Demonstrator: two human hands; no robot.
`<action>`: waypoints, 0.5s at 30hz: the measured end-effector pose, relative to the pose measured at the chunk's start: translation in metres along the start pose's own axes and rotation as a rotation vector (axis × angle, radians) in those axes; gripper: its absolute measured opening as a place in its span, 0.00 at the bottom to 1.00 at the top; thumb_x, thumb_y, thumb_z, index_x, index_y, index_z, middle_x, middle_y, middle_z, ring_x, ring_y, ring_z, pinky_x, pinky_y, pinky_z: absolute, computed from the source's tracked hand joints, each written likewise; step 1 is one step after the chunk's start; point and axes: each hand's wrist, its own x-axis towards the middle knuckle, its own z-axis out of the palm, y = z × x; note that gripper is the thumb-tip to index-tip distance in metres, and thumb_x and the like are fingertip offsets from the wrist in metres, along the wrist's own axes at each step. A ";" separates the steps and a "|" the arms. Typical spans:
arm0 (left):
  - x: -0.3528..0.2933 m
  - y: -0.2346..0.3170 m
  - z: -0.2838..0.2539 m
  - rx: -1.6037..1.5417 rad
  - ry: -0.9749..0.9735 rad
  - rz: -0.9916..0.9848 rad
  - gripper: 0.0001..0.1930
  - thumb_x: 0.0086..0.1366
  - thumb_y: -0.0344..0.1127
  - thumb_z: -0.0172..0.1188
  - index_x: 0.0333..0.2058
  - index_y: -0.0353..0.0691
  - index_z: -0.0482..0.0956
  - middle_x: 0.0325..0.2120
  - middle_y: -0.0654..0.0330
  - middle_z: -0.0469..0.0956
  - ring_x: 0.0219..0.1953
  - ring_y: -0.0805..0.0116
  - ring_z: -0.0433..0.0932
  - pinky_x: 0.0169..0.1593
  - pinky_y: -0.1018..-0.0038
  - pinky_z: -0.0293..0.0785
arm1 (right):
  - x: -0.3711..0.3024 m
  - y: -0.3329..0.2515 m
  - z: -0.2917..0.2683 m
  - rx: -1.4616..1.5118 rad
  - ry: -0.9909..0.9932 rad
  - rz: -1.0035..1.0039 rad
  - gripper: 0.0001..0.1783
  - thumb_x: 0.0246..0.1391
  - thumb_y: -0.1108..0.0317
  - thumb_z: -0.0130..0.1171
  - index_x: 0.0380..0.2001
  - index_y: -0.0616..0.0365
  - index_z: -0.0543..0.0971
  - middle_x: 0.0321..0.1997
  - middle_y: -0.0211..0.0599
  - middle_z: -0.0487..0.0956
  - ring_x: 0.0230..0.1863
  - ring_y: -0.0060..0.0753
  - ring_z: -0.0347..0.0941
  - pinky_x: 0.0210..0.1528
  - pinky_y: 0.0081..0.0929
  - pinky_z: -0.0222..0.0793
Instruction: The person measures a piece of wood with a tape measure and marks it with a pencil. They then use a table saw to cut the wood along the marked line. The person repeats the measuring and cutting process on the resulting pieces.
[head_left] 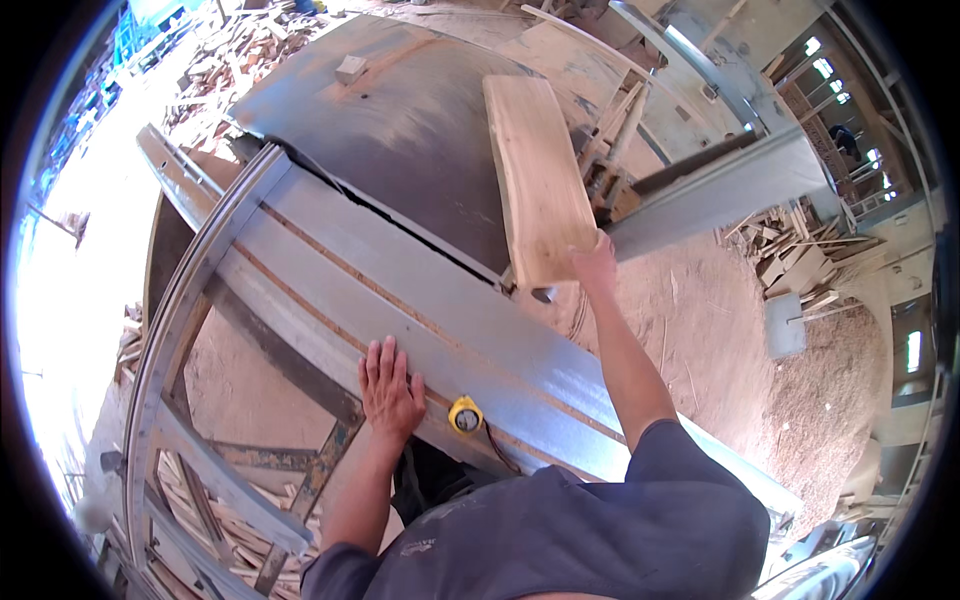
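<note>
A pale wooden board [540,170] lies lengthwise across the right part of a dark metal machine table [410,130]. My right hand [596,262], arm stretched forward, grips the board's near right corner; part of its fingers is hidden. My left hand [391,388] rests flat on the long silver sliding table [400,290], fingers pointing away from me and holding nothing. Just right of that hand, a yellow tape measure [465,415] sits on the sliding table's near side.
A small wood block [350,69] sits on the far part of the machine table. A metal fence beam [720,190] stands to the right. A curved metal rail [150,370] crosses at left. Wood offcuts [800,250] and sawdust [820,400] cover the floor at right.
</note>
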 end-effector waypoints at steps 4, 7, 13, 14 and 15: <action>-0.005 0.002 0.003 0.002 0.005 0.048 0.26 0.62 0.39 0.59 0.57 0.34 0.73 0.69 0.52 0.62 0.73 0.47 0.54 0.74 0.50 0.47 | 0.026 0.051 -0.002 0.639 -0.453 0.575 0.29 0.54 0.60 0.67 0.57 0.57 0.75 0.49 0.47 0.81 0.48 0.50 0.80 0.45 0.48 0.81; -0.005 -0.002 0.005 0.005 -0.014 0.048 0.29 0.62 0.39 0.59 0.61 0.36 0.69 0.69 0.53 0.61 0.73 0.49 0.54 0.74 0.50 0.46 | 0.035 0.048 0.018 0.898 -0.557 0.695 0.21 0.58 0.61 0.63 0.52 0.58 0.77 0.47 0.44 0.82 0.43 0.40 0.81 0.39 0.41 0.82; -0.021 -0.014 0.015 -0.107 0.044 0.043 0.32 0.63 0.36 0.58 0.65 0.33 0.62 0.68 0.49 0.62 0.72 0.47 0.56 0.74 0.50 0.48 | -0.019 -0.032 0.023 0.960 -0.669 0.605 0.18 0.58 0.64 0.63 0.47 0.65 0.79 0.42 0.45 0.83 0.38 0.41 0.83 0.29 0.35 0.78; -0.025 -0.016 0.017 -0.134 0.058 0.031 0.33 0.63 0.36 0.58 0.65 0.33 0.62 0.68 0.47 0.63 0.72 0.46 0.57 0.74 0.50 0.48 | -0.040 -0.060 0.014 0.947 -0.673 0.609 0.18 0.58 0.64 0.63 0.47 0.65 0.79 0.41 0.44 0.84 0.36 0.40 0.83 0.28 0.34 0.77; -0.026 -0.018 0.017 -0.156 0.072 0.030 0.33 0.63 0.36 0.58 0.65 0.32 0.61 0.67 0.46 0.63 0.71 0.45 0.57 0.74 0.50 0.48 | -0.061 -0.083 0.010 0.945 -0.669 0.612 0.17 0.58 0.64 0.63 0.46 0.66 0.80 0.39 0.43 0.84 0.34 0.39 0.83 0.26 0.33 0.75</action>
